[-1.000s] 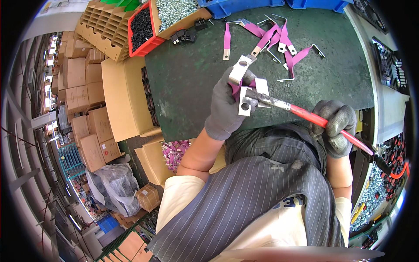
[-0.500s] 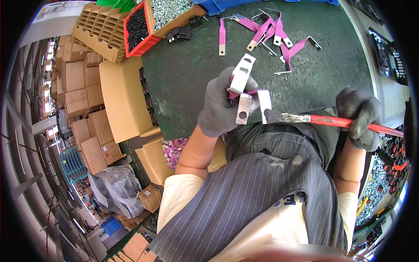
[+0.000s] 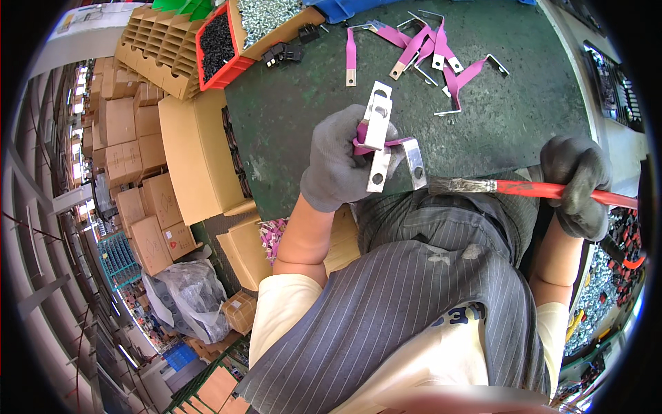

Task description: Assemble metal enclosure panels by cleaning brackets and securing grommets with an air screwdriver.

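In a grey glove, my left hand point(image 3: 334, 155) is closed on several metal strips with pink sleeves point(image 3: 377, 124). Their bare, holed silver ends stick out between and beyond the fingers, pointing different ways. My right hand point(image 3: 576, 183), gloved too, grips the red handle of a paintbrush point(image 3: 510, 188). The dark bristles point left and sit just right of one bent strip end, with a small gap. Beyond my hands, more pink-sleeved metal strips point(image 3: 414, 52) lie in a loose pile on the green table.
A red bin of black parts point(image 3: 243, 63) stands at the far left of the table point(image 3: 289, 103), beside a box of small silver screws point(image 3: 265, 21). Small black parts point(image 3: 283, 54) lie near them. Below left, an open carton point(image 3: 238, 252) holds pink pieces. Stacked cartons point(image 3: 121, 159) stand farther left.
The strips in my left hand have turned and shifted slightly left. The brush has moved a little right, and its bristles have come away from the strip end.
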Demonstrator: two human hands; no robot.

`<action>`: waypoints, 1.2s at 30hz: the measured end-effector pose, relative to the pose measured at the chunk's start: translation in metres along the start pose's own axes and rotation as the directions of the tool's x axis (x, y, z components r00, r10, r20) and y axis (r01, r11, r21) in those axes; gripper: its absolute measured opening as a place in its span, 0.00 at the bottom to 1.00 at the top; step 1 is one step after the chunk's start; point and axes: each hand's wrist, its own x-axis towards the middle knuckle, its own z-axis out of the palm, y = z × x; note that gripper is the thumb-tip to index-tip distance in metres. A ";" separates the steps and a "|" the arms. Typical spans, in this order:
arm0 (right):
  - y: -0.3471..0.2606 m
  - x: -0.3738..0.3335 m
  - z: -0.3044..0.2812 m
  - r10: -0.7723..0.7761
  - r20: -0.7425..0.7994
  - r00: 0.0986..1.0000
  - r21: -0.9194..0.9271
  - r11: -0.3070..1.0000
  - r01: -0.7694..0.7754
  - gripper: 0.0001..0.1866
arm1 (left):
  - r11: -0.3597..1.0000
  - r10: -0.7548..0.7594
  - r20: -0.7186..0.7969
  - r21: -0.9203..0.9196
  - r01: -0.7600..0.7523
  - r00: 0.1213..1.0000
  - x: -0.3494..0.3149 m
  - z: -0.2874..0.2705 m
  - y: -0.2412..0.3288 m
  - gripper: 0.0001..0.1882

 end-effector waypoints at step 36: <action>0.033 -0.015 -0.008 0.309 -0.289 0.906 0.119 0.951 -0.286 0.12 | 0.980 -0.186 -0.265 0.020 0.198 0.946 0.031 -0.027 -0.046 0.16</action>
